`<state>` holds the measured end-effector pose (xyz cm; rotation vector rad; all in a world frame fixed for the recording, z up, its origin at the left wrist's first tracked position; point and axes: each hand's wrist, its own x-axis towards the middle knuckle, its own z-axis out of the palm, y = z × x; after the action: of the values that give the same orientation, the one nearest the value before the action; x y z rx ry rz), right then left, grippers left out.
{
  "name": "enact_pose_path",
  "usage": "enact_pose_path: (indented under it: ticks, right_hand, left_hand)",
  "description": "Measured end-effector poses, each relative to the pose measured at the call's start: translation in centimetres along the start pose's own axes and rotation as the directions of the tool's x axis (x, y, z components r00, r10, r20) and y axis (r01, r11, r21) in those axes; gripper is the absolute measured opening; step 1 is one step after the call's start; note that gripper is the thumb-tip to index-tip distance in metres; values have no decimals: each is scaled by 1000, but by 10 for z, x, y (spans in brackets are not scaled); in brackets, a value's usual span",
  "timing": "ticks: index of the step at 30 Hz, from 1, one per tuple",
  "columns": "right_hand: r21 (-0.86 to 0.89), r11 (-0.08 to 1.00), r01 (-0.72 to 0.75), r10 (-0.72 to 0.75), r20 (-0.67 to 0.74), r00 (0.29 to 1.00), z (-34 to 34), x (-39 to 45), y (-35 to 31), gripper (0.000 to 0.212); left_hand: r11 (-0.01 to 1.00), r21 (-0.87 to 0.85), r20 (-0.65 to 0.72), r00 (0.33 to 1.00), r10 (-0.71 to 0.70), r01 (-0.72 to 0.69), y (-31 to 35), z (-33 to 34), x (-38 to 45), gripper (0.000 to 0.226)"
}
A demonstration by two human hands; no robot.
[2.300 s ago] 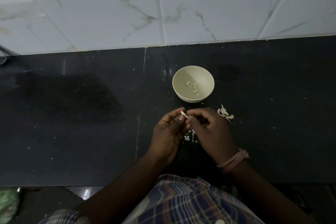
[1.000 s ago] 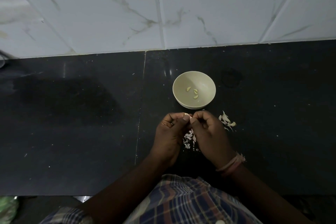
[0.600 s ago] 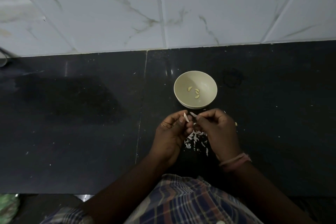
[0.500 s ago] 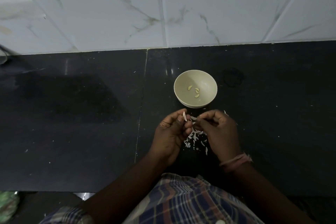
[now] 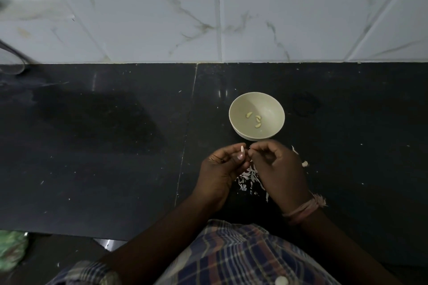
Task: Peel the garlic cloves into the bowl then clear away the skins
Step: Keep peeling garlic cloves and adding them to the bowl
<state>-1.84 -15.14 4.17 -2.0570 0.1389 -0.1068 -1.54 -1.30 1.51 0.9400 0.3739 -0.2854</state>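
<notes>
left hand pinches a garlic clove upright in its fingers, right hand fingers curled, pinching close beside its tip; what they grip i cannot tell. bowl just beyond with three peeled cloves; skins on the table below the fingers.

Black stone worktop, two slabs meeting at a seam. White marble-veined wall tiles behind. Clear curved object at far left edge, possibly a glass vessel; view too poor to confirm. Green item lower left, below the worktop edge.
</notes>
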Motion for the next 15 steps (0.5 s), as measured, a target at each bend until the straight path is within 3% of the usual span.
enact_pose_path:
  ticks: [4, 15]
  right_hand:
    - [46, 998, 37, -36, -13, 999, 1, 5, -5, 7]
    - [124, 986, -113, 97, 131, 987, -3, 8, 2, 8]
  left_hand:
    - [993, 104, 26, 998, 54, -57, 0, -2, 1, 24]
    - [919, 355, 90, 984, 152, -174, 5, -1, 5, 24]
